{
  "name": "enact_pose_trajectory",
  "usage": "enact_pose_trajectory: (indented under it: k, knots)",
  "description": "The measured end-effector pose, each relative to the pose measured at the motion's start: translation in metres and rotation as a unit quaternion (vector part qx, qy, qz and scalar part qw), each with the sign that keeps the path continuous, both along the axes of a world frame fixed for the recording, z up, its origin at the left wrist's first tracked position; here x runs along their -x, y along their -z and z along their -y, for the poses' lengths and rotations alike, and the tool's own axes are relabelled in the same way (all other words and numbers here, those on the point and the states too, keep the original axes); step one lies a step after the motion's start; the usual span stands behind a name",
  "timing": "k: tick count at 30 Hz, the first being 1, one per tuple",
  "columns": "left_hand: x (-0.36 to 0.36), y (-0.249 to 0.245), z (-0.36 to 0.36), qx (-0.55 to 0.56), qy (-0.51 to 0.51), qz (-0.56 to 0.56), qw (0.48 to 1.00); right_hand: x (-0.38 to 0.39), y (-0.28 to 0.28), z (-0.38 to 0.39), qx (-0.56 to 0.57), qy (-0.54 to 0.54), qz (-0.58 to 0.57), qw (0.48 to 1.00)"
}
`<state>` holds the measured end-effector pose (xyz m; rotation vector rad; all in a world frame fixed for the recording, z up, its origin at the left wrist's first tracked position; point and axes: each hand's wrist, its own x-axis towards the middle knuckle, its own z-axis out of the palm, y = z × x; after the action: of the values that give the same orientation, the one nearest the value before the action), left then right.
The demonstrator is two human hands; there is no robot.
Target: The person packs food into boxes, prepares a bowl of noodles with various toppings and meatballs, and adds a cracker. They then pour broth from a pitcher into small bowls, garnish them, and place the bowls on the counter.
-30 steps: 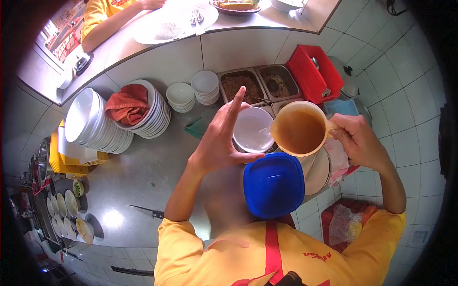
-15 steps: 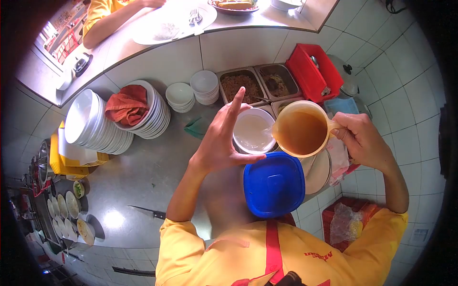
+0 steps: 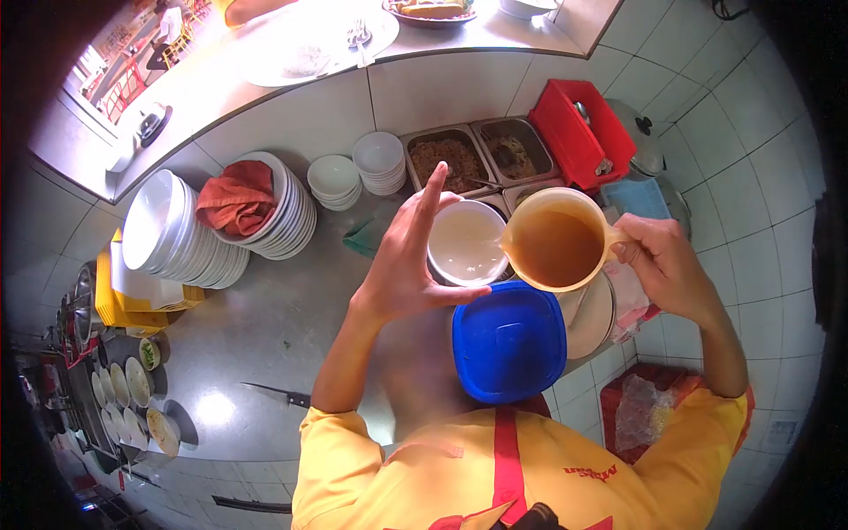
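My left hand [image 3: 402, 256] grips a white bowl [image 3: 465, 240] holding thin, pale liquid, with its index finger raised beside the rim. My right hand [image 3: 658, 265] is closed round the handle of a cream-coloured plastic jug [image 3: 558, 239]. Brown liquid fills much of the jug, and its small spout lies right at the bowl's right rim in this view. Just below both vessels sits a blue plastic lid [image 3: 510, 344]. A pale round plate [image 3: 590, 316] shows partly under the jug, with a utensil across it.
Metal food pans [image 3: 446, 159] and a red cutlery box [image 3: 583, 132] stand behind my hands. Stacked white plates [image 3: 181, 234], small bowls [image 3: 380, 159] and a red cloth [image 3: 237, 196] are to the left. A knife [image 3: 278, 394] lies on the steel counter [image 3: 265, 331].
The liquid in the bowl looks calmer, while bowl and jug stay almost in place. Another person's arm has drawn back from the upper shelf, leaving a sliver of sleeve at the top.
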<state>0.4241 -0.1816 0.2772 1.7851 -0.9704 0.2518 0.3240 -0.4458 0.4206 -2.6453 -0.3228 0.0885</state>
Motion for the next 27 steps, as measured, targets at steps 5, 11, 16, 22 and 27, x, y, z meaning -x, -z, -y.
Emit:
enact_pose_trajectory:
  k: [5,11,16,22,27]
  knots:
    - [0.0,0.002,-0.001,0.006,0.005,-0.023,1.0,0.013,0.036,0.011,-0.084,0.08,-0.023,0.993]
    - [-0.001,0.0,-0.003,0.012,0.004,-0.038,0.999,0.037,0.07,0.032,-0.363,0.172,0.018,0.916]
    - [0.002,-0.008,-0.003,0.008,-0.017,-0.014,1.0,0.074,0.048,0.081,-0.343,0.276,0.131,0.888]
    - [0.009,-0.009,-0.002,-0.023,-0.054,-0.024,0.998,0.134,0.014,0.174,-0.225,0.409,0.189,0.864]
    - [0.03,-0.016,0.007,-0.006,-0.096,-0.075,0.993,0.183,0.032,0.259,-0.052,0.496,0.229,0.836]
